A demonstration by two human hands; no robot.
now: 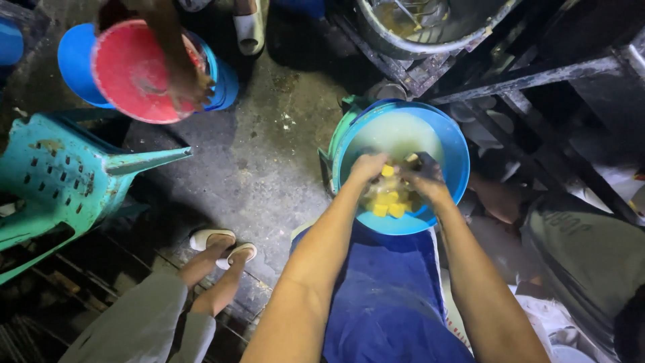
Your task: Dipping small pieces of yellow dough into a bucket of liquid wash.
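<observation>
A blue round basin [457, 151] sits in front of me, holding pale cloudy liquid and several yellow cut chunks [390, 204] at its near side. My left hand [368, 167] is over the basin, fingers curled around a yellow piece [388, 171]. My right hand [423, 181] is next to it, closed on a dark-handled knife [426, 163] held against that piece. Both forearms reach in from below, over my blue-clad lap [390, 296].
Another person's foot [191, 84] rests on a red lid atop a blue bucket [225, 81] at upper left. A teal plastic chair [60, 181] lies tipped at left. Someone's sandalled feet [222, 245] stand lower left. A metal pot [416, 27] on a dark frame is above; a seated person [578, 249] is at right.
</observation>
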